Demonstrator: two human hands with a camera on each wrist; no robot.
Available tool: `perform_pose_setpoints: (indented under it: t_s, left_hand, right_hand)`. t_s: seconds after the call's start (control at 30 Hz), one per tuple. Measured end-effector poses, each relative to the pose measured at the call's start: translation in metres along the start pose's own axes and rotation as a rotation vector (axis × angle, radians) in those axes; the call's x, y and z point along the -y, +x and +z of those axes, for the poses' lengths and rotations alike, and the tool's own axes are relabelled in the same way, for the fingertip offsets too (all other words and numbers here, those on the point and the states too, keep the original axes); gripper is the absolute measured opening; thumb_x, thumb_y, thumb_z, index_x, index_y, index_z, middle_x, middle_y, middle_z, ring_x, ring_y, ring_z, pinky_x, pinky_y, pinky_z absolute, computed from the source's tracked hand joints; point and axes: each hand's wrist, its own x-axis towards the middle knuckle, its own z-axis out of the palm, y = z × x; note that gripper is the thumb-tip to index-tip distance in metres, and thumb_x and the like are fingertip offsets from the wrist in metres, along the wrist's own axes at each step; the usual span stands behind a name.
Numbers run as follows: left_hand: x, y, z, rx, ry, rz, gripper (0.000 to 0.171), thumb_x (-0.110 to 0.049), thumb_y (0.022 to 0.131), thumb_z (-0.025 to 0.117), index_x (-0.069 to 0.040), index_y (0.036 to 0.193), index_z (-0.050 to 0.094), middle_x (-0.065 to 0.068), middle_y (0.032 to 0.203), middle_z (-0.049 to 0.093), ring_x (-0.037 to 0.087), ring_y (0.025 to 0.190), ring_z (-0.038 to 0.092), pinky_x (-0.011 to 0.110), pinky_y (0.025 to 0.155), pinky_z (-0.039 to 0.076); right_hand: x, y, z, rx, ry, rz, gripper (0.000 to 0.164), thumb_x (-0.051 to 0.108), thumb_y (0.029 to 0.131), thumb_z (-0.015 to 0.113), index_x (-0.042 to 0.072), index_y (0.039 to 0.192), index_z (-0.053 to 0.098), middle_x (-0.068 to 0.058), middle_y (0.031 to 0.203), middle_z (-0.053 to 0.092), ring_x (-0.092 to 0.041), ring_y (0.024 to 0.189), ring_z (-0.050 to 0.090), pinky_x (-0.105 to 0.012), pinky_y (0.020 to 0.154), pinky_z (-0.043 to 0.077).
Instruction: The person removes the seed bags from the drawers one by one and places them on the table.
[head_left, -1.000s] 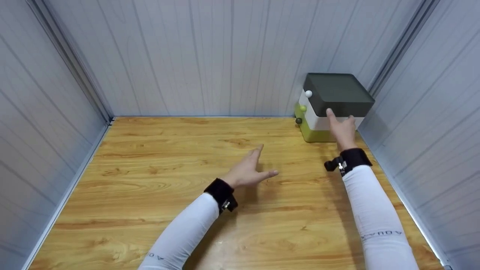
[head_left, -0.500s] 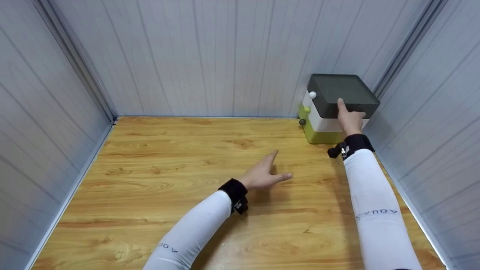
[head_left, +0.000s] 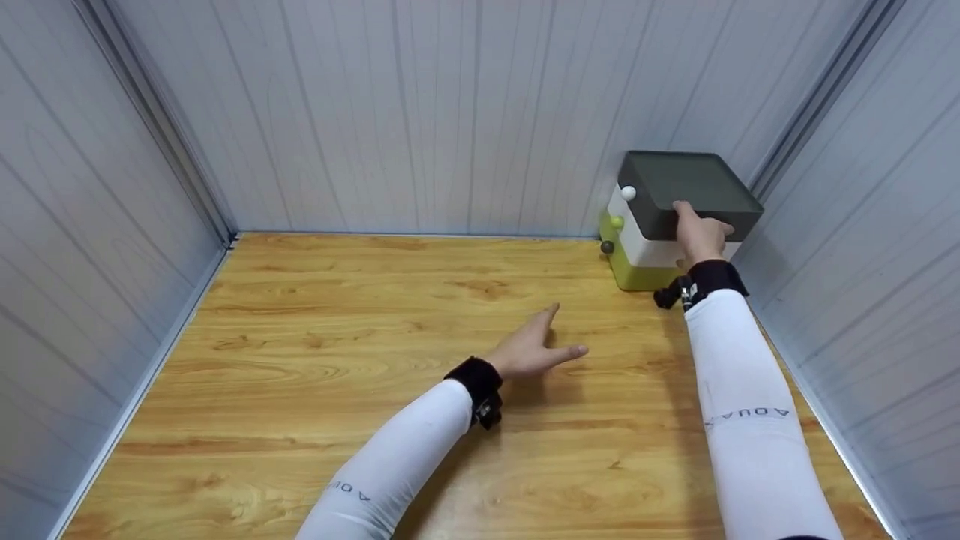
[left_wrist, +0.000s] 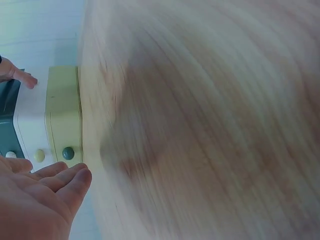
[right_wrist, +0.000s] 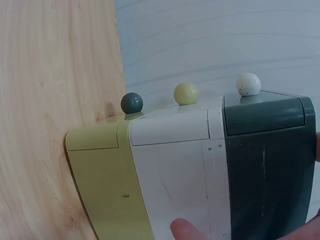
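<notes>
A small three-tier drawer box (head_left: 694, 180) stands upright in the far right corner, dark green on top, white in the middle and yellow-green below. Its round knobs face left: a white knob (right_wrist: 248, 84), a yellow-green knob (right_wrist: 186, 93) and a dark green knob (right_wrist: 132, 103). My right hand (head_left: 701, 236) lies against the near side of the box, one digit reaching the top edge; the wrist view cuts off most of this hand. Over the table, left of the box and nearer to me, hovers my left hand (head_left: 529, 349), thumb and fingers spread, holding nothing.
The wood-grain table (head_left: 337, 337) is enclosed by a back wall (head_left: 427, 112), a left wall (head_left: 82, 247) and a right wall (head_left: 862, 247), all pale panels. The box stands close to the back and right walls.
My right hand has moved forward and up against the drawer box. My left hand has shifted right, still spread. The view has drifted slightly; the drawers stay closed.
</notes>
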Motion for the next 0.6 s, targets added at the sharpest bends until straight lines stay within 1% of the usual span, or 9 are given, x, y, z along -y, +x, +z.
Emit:
perform_pose_setpoints:
  t_s: [0.07, 0.2, 0.3, 0.47, 0.6]
  left_hand:
    - [0.002, 0.000, -0.001, 0.000, 0.004, 0.002, 0.114, -0.081, 0.100, 0.060, -0.017, 0.180, 0.011, 0.014, 0.184, 0.021, 0.030, 0.168, 0.026, 0.048, 0.136, 0.023]
    - [0.007, 0.001, -0.003, -0.003, -0.022, 0.010, 0.113, -0.078, 0.101, 0.061, -0.013, 0.180, 0.013, 0.015, 0.183, 0.022, 0.031, 0.168, 0.026, 0.049, 0.136, 0.024]
    - [0.013, 0.000, -0.006, -0.016, -0.061, 0.009, 0.111, -0.077, 0.102, 0.061, -0.011, 0.179, 0.015, 0.015, 0.183, 0.023, 0.032, 0.168, 0.026, 0.049, 0.136, 0.024]
    - [0.022, -0.002, -0.012, -0.033, -0.119, 0.010, 0.109, -0.078, 0.104, 0.057, -0.012, 0.180, 0.015, 0.013, 0.183, 0.024, 0.032, 0.168, 0.026, 0.051, 0.136, 0.022]
    - [0.025, -0.003, -0.019, -0.034, -0.193, 0.016, 0.108, -0.076, 0.105, 0.058, -0.013, 0.180, 0.013, 0.015, 0.183, 0.023, 0.032, 0.167, 0.029, 0.051, 0.135, 0.026]
  right_hand:
    - [0.000, -0.001, 0.000, -0.005, 0.007, -0.003, 0.123, 0.068, 0.104, 0.052, 0.008, 0.167, -0.035, -0.019, 0.184, -0.001, -0.033, 0.169, 0.016, -0.055, 0.127, 0.041]
    - [0.000, -0.004, 0.000, -0.012, 0.006, -0.020, 0.116, 0.063, 0.105, 0.050, 0.007, 0.170, -0.028, -0.020, 0.183, 0.004, -0.034, 0.167, 0.022, -0.056, 0.125, 0.044]
    - [-0.001, -0.007, 0.001, 0.002, -0.003, -0.034, 0.115, 0.062, 0.106, 0.049, 0.007, 0.170, -0.029, -0.020, 0.183, 0.006, -0.034, 0.167, 0.023, -0.055, 0.124, 0.045]
    - [-0.003, -0.010, -0.001, 0.052, -0.030, -0.060, 0.117, 0.062, 0.106, 0.047, 0.007, 0.165, -0.038, -0.019, 0.184, -0.001, -0.033, 0.169, 0.017, -0.055, 0.127, 0.040]
    - [-0.006, -0.012, -0.004, 0.082, -0.020, -0.083, 0.117, 0.061, 0.107, 0.048, 0.007, 0.166, -0.037, -0.018, 0.184, -0.008, -0.034, 0.170, 0.013, -0.057, 0.128, 0.038]
